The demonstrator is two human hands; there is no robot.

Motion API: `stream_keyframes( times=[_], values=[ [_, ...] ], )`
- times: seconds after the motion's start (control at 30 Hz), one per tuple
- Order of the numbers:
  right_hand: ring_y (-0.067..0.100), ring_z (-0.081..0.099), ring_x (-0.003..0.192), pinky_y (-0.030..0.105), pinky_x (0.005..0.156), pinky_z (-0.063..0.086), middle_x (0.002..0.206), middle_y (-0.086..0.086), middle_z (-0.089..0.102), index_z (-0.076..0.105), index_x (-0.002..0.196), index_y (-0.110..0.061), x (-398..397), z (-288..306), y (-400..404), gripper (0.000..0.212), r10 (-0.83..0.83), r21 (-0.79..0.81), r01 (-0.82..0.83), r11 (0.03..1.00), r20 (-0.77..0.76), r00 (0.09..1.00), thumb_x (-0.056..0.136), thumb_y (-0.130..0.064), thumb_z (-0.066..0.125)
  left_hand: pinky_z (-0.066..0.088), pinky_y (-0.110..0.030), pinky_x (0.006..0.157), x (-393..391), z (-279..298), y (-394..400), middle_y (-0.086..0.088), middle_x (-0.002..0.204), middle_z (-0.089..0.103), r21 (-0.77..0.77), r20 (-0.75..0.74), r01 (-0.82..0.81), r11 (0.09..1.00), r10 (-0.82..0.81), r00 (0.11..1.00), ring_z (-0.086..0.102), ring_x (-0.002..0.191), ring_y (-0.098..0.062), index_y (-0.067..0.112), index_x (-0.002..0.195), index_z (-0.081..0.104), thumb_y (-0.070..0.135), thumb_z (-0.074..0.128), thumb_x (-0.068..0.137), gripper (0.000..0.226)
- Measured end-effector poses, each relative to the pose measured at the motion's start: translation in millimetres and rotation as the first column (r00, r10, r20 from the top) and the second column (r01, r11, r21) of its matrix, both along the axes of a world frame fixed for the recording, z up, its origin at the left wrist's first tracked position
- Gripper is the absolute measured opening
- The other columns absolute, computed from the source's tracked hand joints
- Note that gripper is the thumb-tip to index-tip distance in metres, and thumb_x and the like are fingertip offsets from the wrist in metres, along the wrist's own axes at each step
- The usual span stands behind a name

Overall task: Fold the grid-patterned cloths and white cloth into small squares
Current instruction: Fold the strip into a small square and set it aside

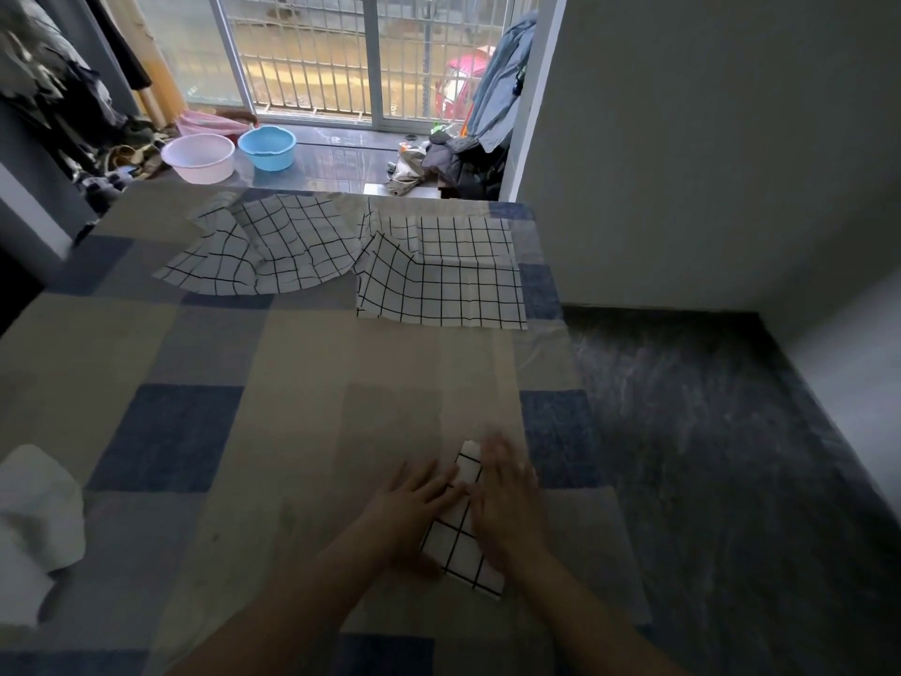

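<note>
While both hands lay flat with fingers straight, a folded grid-patterned cloth sat between and beneath them in the lower middle of the frame, on the table with its blue and beige checked cover. The left hand pressed on the strip's left edge, and the right hand, slightly blurred, pressed on its right side; neither curled round the fabric. The cloth's near end jutted out below the wrists, and a small far tip showed above the fingers.

Two more grid cloths lay unfolded along the table's far edge, well apart from the hands: a rumpled one in the upper left of centre, and a flatter one just beside it to the right, their edges touching or overlapping. The white cloth lay crumpled at the left edge of the frame.

Beyond the table stood a pink basin and a blue basin side by side before a barred window. No writing or label could be read anywhere.
</note>
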State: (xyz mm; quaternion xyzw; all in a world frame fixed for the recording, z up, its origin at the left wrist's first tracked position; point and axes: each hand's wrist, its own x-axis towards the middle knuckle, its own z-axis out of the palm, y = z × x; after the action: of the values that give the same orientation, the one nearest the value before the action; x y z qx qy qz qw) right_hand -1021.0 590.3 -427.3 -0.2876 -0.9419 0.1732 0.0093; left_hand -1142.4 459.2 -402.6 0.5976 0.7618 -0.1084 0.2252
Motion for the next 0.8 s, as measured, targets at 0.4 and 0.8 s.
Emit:
stream_keyframes(
  times=[0.4, 0.8],
  values=[
    [0.022, 0.010, 0.147, 0.039, 0.118, 0.013, 0.160, 0.007, 0.010, 0.014, 0.153, -0.021, 29.3, 2.4, 41.5, 0.059, -0.061, 0.013, 0.059, 0.998, 0.192, 0.979, 0.098, -0.042, 0.023, -0.002, -0.047, 0.119, 4.2, 9.8, 6.5, 0.006, 0.161, -0.014, -0.028, 0.189, -0.126, 0.992, 0.129, 0.974, -0.014, 0.148, -0.021, 0.030, 0.154, -0.003, 0.063, 0.062, 0.078, 0.105],
    [0.017, 0.059, 0.093, 0.033, 0.078, 0.054, 0.105, 0.001, 0.062, 0.056, 0.106, -0.015, -14.5, 48.1, 71.7, 0.049, -0.070, -0.373, 0.219, 0.902, 0.373, 0.925, 0.067, -0.034, 0.077, 0.042, -0.031, 0.096, 30.1, 18.1, 17.2, -0.004, 0.130, 0.052, 0.069, 0.396, -0.653, 0.754, 0.580, 0.711, 0.049, 0.119, -0.022, 0.020, 0.135, 0.048, 0.042, 0.060, 0.084, 0.057]
  ],
)
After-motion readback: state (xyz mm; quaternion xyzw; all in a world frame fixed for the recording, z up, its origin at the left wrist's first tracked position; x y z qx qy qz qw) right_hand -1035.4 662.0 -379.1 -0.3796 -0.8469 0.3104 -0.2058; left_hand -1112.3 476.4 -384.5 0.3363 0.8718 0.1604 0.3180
